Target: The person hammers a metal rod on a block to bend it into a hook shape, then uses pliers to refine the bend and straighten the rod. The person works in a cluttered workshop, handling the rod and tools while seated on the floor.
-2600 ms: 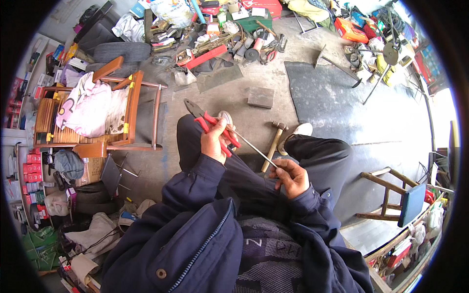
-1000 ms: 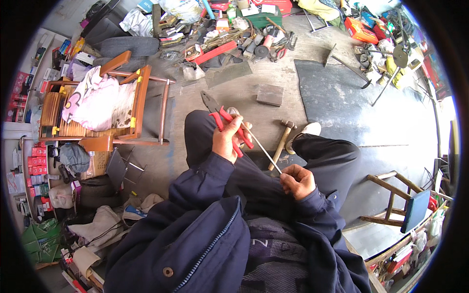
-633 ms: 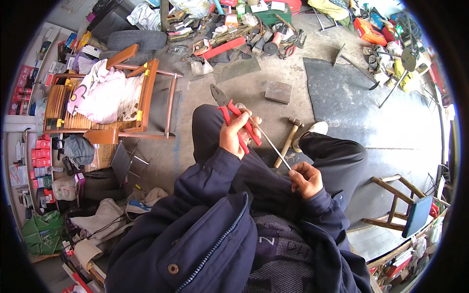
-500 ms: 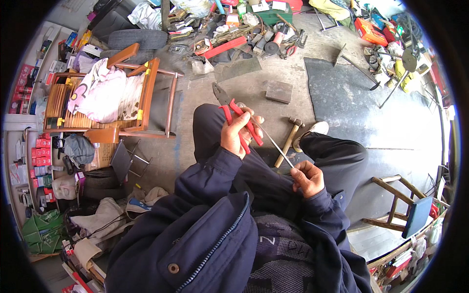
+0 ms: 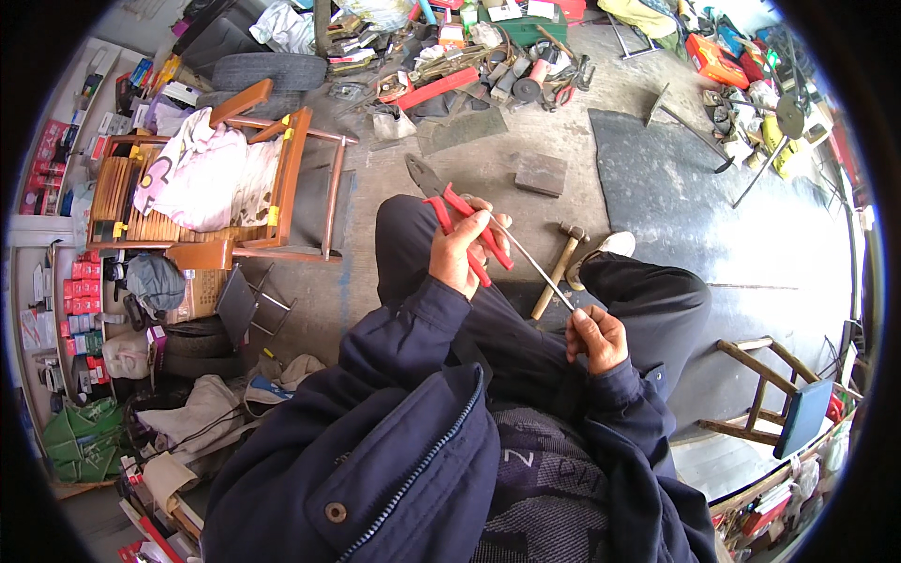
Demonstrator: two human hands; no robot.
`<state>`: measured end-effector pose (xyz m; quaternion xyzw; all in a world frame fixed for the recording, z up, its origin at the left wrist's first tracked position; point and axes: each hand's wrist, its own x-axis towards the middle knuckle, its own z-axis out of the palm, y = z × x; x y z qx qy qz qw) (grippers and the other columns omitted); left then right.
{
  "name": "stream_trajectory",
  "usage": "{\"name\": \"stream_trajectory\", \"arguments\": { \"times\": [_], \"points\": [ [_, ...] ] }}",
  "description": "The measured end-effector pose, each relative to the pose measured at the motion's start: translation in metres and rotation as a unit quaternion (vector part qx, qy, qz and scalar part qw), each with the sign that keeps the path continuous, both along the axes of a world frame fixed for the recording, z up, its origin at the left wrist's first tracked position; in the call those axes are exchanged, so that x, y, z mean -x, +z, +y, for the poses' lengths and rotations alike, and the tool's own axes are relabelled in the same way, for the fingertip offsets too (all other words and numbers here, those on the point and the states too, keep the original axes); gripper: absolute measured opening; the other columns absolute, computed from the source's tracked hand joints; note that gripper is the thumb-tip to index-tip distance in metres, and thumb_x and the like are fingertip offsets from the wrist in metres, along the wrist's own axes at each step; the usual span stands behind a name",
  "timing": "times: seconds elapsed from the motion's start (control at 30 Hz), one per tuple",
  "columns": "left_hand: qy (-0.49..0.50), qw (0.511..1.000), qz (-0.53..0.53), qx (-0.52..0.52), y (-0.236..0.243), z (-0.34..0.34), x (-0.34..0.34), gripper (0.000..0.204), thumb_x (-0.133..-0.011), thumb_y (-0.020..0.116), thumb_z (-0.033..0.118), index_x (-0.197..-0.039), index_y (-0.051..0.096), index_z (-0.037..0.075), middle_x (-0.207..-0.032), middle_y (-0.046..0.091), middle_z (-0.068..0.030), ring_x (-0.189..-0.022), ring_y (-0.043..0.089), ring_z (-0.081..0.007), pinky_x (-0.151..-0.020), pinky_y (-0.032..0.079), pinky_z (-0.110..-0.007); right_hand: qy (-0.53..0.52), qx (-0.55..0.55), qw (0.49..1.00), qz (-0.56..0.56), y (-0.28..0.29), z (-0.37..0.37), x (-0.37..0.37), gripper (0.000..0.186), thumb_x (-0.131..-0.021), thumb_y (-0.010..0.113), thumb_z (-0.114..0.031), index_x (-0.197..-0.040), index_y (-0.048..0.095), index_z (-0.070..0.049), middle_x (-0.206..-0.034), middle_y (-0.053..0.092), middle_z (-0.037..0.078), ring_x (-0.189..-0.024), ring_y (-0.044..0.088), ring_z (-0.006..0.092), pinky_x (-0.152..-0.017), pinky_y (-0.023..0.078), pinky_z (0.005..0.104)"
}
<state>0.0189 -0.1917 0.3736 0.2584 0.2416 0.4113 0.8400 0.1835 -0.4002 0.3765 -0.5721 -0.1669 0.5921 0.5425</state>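
My left hand (image 5: 456, 259) is closed around a pair of combination pliers (image 5: 452, 208) with red handles. The dark metal jaws point up and to the left, away from me. One end of a thin metal rod (image 5: 533, 266) also sits at the fingers of this hand, beside the pliers' handles. The rod slants down to the right, above my bent leg, to my right hand (image 5: 598, 340), whose thumb and fingers pinch its lower end. That tip is hidden by the fingers. A hammer (image 5: 557, 273) with a wooden handle lies on the floor beyond the rod, near my shoe (image 5: 612, 248).
A metal block (image 5: 540, 175) rests on the floor ahead, with a dark mat (image 5: 694, 206) to its right. Tools and scrap (image 5: 488, 75) are heaped farther off. A wooden folding chair (image 5: 282, 178) stands left; a small blue-topped stool (image 5: 802, 418) is at right.
The view has shifted slightly. My right hand has moved a little up and to the right with the rod's end. Both hands keep their grip.
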Motion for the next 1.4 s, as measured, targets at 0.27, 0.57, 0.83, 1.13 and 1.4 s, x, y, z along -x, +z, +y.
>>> {"name": "stream_trajectory", "arguments": {
  "times": [0.27,0.57,0.83,1.13,1.4],
  "points": [
    [0.007,0.999,0.037,0.002,0.000,0.001,0.000,0.014,-0.094,0.063,0.011,-0.107,0.059,0.008,-0.094,0.068,-0.0163,-0.071,0.066,-0.0240,-0.068,0.055,-0.036,0.008,0.022,0.991,0.130,0.006,0.002,-0.007,0.041,-0.104,0.048,-0.033,-0.105,0.062,0.005,-0.085,0.069,0.017,-0.061,0.066,0.0224,-0.055,0.056,0.0335],
    [0.004,0.999,0.039,0.011,-0.007,0.003,0.003,0.013,-0.097,0.061,0.014,-0.108,0.062,0.007,-0.095,0.067,-0.0136,-0.076,0.066,-0.0234,-0.069,0.055,-0.041,0.017,-0.032,0.954,0.299,-0.013,0.000,-0.011,0.066,-0.104,0.031,-0.048,-0.130,0.054,0.009,-0.104,0.068,0.027,-0.074,0.069,0.0294,-0.067,0.061,0.0386],
    [0.006,0.999,0.046,0.010,-0.012,0.008,0.005,0.013,-0.097,0.061,0.015,-0.108,0.061,0.008,-0.097,0.066,-0.0140,-0.077,0.065,-0.0229,-0.070,0.055,-0.040,0.021,-0.078,0.947,0.311,-0.022,-0.002,-0.015,0.066,-0.104,0.033,-0.049,-0.132,0.052,0.008,-0.108,0.068,0.025,-0.081,0.069,0.0291,-0.071,0.060,0.0387],
    [0.039,0.994,0.087,0.059,-0.017,0.011,0.012,0.012,-0.097,0.060,0.019,-0.099,0.062,0.008,-0.093,0.065,-0.0102,-0.076,0.063,-0.0204,-0.069,0.053,-0.040,-0.010,-0.040,0.956,0.289,-0.012,-0.005,-0.015,0.054,-0.105,0.035,-0.039,-0.135,0.049,0.005,-0.105,0.068,0.024,-0.077,0.069,0.0283,-0.069,0.058,0.0367],
    [0.051,0.989,0.112,0.087,-0.024,0.013,0.015,0.018,-0.099,0.058,0.022,-0.096,0.061,0.005,-0.090,0.065,-0.0094,-0.075,0.063,-0.0208,-0.067,0.053,-0.040,-0.059,-0.022,0.986,0.153,-0.012,-0.008,-0.013,0.031,-0.100,0.053,-0.017,-0.124,0.055,0.003,-0.094,0.068,0.015,-0.069,0.066,0.0209,-0.061,0.056,0.0321]
  ]
}}
